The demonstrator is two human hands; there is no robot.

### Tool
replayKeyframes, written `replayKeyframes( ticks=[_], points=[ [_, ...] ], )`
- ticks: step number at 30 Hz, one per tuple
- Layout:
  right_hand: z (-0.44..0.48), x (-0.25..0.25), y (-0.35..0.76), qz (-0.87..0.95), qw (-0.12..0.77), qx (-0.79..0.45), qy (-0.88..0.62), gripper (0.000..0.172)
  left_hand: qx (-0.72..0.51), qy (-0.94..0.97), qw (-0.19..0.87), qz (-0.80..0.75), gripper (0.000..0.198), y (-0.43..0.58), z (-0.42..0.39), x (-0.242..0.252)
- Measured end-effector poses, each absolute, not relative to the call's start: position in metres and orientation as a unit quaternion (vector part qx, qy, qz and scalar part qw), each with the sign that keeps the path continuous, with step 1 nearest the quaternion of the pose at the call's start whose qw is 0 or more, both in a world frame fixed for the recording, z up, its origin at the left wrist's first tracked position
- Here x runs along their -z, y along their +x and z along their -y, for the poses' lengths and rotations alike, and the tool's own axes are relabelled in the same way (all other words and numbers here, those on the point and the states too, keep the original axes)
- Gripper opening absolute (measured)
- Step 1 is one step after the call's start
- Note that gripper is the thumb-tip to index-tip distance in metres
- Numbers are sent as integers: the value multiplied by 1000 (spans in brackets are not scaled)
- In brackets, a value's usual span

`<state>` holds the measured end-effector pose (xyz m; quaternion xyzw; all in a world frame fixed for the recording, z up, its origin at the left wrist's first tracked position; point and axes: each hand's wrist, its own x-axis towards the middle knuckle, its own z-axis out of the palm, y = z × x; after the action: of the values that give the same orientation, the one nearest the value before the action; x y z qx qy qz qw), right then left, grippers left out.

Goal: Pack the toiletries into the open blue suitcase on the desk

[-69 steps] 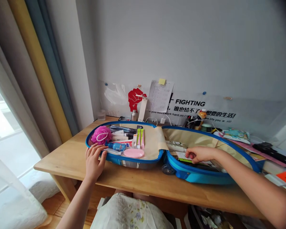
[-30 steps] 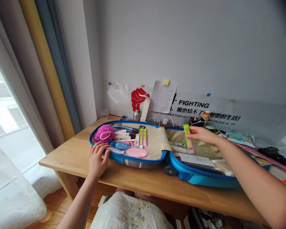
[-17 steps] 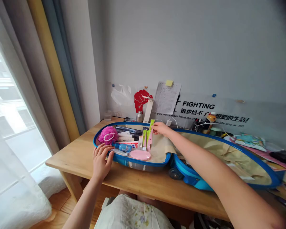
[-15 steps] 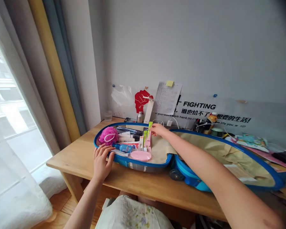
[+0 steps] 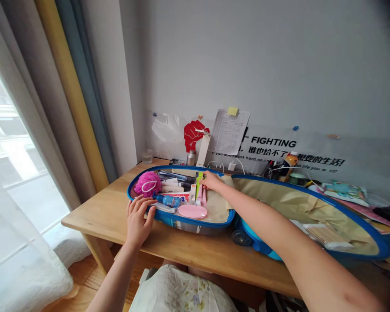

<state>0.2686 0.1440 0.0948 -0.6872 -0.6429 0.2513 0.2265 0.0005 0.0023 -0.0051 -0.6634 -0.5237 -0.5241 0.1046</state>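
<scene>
I am noting: suitcase rim (image 5: 208,225) showing blue, lining (image 5: 219,208) beige; bath puff (image 5: 145,180) magenta, its loop (image 5: 143,188) white; small bottle (image 5: 171,201) blue; oval case (image 5: 193,211) plain pink; slim packets (image 5: 199,191) showing green and pink. My own garment (image 5: 178,290) is showing small flowers on a pale ground.

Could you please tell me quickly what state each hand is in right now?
Left hand: open, fingers spread at the blue suitcase rim.
Right hand: fingers curled at the green-and-pink packets; whether it grips one cannot be told.
</scene>
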Motion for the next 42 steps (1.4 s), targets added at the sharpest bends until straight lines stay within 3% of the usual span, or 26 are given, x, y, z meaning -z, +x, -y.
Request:
replayKeyframes(
  ticks=[7, 14, 25, 27, 32, 36, 42],
  points=[
    [-142, -96, 270, 665, 206, -214, -685, 59, 525, -662, 104, 524, 28, 2, -2, 4],
    [-135, -108, 271, 650, 253, -234, -678, 55, 523, -665, 110, 521, 27, 1, -2, 3],
    [-93, -191, 380, 596, 380, -259, -658, 40, 524, -666, 104, 521, 28, -1, -3, 5],
    [-77, -190, 415, 621, 340, -251, -660, 39, 524, -665, 102, 522, 28, -1, -3, 5],
    [-32, -160, 483, 722, 89, -221, -649, 40, 528, -665, 103, 519, 28, 0, -3, 5],
    [-3, -135, 502, 727, -61, -152, -667, 49, 528, -665, 112, 517, 28, 1, -3, 5],
    [5, -121, 505, 713, -139, -115, -678, 68, 527, -664, 107, 519, 28, 0, -3, 4]
  ],
)
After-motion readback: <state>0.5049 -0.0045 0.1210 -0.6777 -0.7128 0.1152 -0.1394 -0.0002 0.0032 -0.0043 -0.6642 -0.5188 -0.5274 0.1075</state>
